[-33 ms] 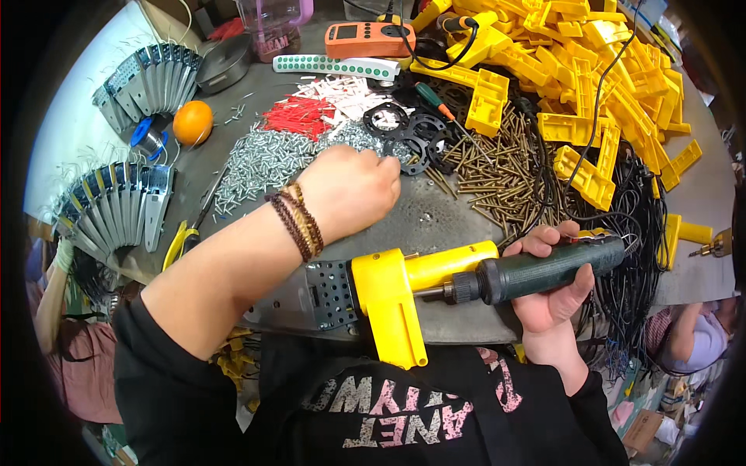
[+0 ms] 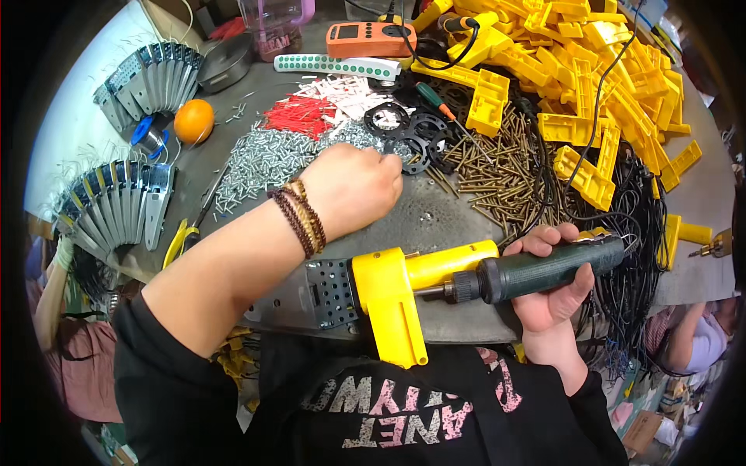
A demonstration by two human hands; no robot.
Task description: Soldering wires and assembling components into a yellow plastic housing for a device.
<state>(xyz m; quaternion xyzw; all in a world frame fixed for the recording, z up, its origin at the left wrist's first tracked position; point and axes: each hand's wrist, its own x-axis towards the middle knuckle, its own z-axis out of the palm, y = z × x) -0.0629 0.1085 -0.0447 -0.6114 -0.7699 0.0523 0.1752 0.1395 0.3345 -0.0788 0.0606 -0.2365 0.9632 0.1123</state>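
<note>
- The yellow housing (image 2: 388, 299) lies by the near edge of the table (image 2: 466, 332), its lower arm overhanging toward the person's chest; a perforated metal plate (image 2: 334, 291) joins its left side.
- It looks like moulded plastic: probably light, stiff and rather smooth, so it may twist or skid under a turning tool.
- The plate likely makes the left side heavier; its thin edges could be sharp. The broad yellow block between plate and tube seems the safest hold.
- The right hand (image 2: 548, 307) wraps the dark green screwdriver (image 2: 552, 272), thumb on the near side, fingertips on the far side. Its thick barrel looks fairly heavy but easy to grip; keep skin off the chuck (image 2: 465, 286) and the bit (image 2: 430, 293), which reaches the housing.
- The left hand (image 2: 361, 190) is above the table near the silver screws (image 2: 260, 163), fingers curled inward; I cannot tell whether they pinch anything.
- Those screws look tiny, hard and slippery, best taken 1 at a time between fingertips.
</note>
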